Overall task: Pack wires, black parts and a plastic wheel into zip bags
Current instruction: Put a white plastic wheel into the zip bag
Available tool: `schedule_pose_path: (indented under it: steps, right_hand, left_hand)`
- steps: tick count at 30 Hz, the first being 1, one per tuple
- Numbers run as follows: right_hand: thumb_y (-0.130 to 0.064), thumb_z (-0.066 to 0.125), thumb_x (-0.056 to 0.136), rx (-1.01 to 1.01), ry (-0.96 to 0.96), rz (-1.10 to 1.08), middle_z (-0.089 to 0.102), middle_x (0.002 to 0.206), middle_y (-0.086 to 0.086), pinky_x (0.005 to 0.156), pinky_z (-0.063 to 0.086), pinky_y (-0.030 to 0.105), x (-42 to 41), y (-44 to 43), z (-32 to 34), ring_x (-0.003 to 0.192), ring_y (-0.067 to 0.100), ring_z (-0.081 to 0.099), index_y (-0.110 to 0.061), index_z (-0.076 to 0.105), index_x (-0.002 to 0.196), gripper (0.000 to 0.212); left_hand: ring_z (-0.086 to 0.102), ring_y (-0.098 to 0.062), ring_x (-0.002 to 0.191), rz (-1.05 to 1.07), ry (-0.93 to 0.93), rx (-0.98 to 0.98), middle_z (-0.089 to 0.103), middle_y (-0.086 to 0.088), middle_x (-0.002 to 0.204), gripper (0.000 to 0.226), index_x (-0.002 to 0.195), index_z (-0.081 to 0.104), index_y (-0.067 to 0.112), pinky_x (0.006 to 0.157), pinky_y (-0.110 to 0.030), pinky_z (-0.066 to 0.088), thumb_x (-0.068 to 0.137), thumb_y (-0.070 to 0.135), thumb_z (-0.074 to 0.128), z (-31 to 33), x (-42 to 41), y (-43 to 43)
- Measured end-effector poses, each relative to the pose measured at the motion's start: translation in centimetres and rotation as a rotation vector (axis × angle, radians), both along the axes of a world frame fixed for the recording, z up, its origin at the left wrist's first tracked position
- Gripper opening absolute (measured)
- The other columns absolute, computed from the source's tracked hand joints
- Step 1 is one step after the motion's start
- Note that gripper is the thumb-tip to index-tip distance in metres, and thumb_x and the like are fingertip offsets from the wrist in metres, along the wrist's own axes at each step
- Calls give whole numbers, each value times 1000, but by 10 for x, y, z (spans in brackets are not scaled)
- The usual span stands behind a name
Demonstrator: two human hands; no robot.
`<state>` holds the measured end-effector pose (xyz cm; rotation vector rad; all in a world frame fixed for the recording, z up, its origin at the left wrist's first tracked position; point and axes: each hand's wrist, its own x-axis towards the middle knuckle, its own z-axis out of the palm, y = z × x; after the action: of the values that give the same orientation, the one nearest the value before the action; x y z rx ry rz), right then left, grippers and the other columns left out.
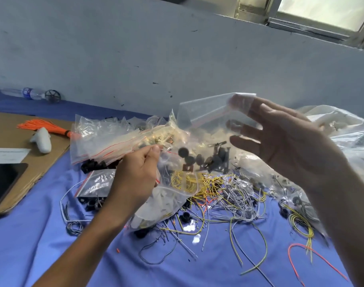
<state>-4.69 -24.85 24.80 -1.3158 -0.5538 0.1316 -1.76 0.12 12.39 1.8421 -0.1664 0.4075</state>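
I hold a clear zip bag point(206, 112) up over the table. My left hand point(135, 179) pinches its red-lined edge on the left side. My right hand point(284, 141) is spread with straight fingers against the bag's right side, and its fingertips show through the plastic. Inside the bag lie black parts point(206, 158) and a coil of yellow wires point(185, 181). Loose grey, yellow and orange wires point(239, 195) sprawl on the blue cloth point(42, 235) below. A black spoked plastic wheel point(53, 96) stands far back left.
A stack of empty zip bags point(114, 139) lies behind my left hand. A phone point(5, 181), a white object point(42, 139) and an orange wire bundle point(44, 126) rest on cardboard point(9, 129) at left. A water bottle point(30, 93) lies by the wall; a large plastic bag point(342, 129) sits right.
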Motion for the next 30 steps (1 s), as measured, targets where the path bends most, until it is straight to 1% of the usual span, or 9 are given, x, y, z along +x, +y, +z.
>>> schedule_pose_path:
  steps: [7, 11, 15, 18, 21, 23, 26, 28, 30]
  right_hand:
    - [-20, 60, 87, -177, 0, -37, 62, 133, 9, 95, 53, 42, -3, 33, -37, 115, 31, 63, -5, 66, 122, 39]
    - [-27, 65, 89, -333, -54, -58, 66, 127, 5, 100, 51, 40, 2, 45, -51, 118, 24, 62, -18, 67, 124, 36]
    - [-37, 54, 97, -910, -366, -68, 61, 131, -14, 98, 44, 16, 6, 53, -60, 116, -2, 57, -27, 66, 126, 33]
    - [-38, 54, 98, -1269, -643, -158, 60, 118, -17, 79, 35, 1, 6, 56, -64, 97, -16, 51, -32, 72, 113, 24]
    - [-43, 63, 90, -1203, -627, -348, 54, 99, -20, 69, 36, 12, 7, 57, -69, 84, -8, 52, -36, 67, 96, 10]
    - [-52, 66, 84, -1188, -592, -483, 50, 101, -19, 69, 38, 21, 12, 60, -72, 82, -2, 49, -37, 57, 107, 28]
    - [-58, 67, 81, -1376, -501, -434, 57, 110, -12, 72, 39, 28, 21, 73, -81, 88, 7, 53, -38, 46, 128, 56]
    - [-46, 65, 87, -1454, -544, -471, 67, 106, -5, 70, 40, 29, 28, 79, -87, 91, 17, 60, -33, 53, 123, 40]
    - [-35, 60, 92, -1423, -572, -551, 72, 93, -1, 64, 44, 30, 34, 80, -85, 84, 23, 64, -29, 63, 106, 15]
  left_hand:
    - [44, -7, 43, 19, -6, 50, 49, 8, 45, 35, 102, 71, 27, 49, -32, 39, 105, 40, 39, 0, -5, 7]
    - [44, -11, 45, 31, -32, 53, 48, 4, 46, 36, 77, 63, 27, 52, -40, 43, 105, 35, 41, 0, -7, 14]
    - [48, -2, 45, 46, -44, 47, 51, 10, 45, 32, 108, 69, 25, 54, -31, 44, 105, 38, 40, 1, -5, 15]
    - [51, -2, 45, 52, -57, 70, 53, 11, 45, 33, 112, 69, 24, 57, -30, 43, 105, 39, 40, 2, -6, 17]
    - [50, -1, 45, 30, -69, 92, 52, 11, 44, 31, 108, 69, 26, 57, -29, 41, 104, 39, 41, 3, -7, 19]
    - [50, 1, 48, -4, -84, 124, 53, 17, 47, 30, 114, 69, 28, 57, -21, 39, 104, 39, 43, 3, -7, 20]
    - [60, 0, 63, -56, -85, 166, 64, 19, 62, 33, 123, 68, 28, 62, -19, 46, 103, 43, 46, 3, -6, 21]
    - [66, 3, 83, -87, -81, 175, 72, 20, 83, 34, 125, 68, 27, 77, -14, 49, 101, 43, 50, 4, -7, 23]
    - [65, -1, 105, -121, -59, 173, 71, 20, 106, 31, 125, 68, 26, 92, -21, 50, 99, 37, 56, 6, -8, 28]
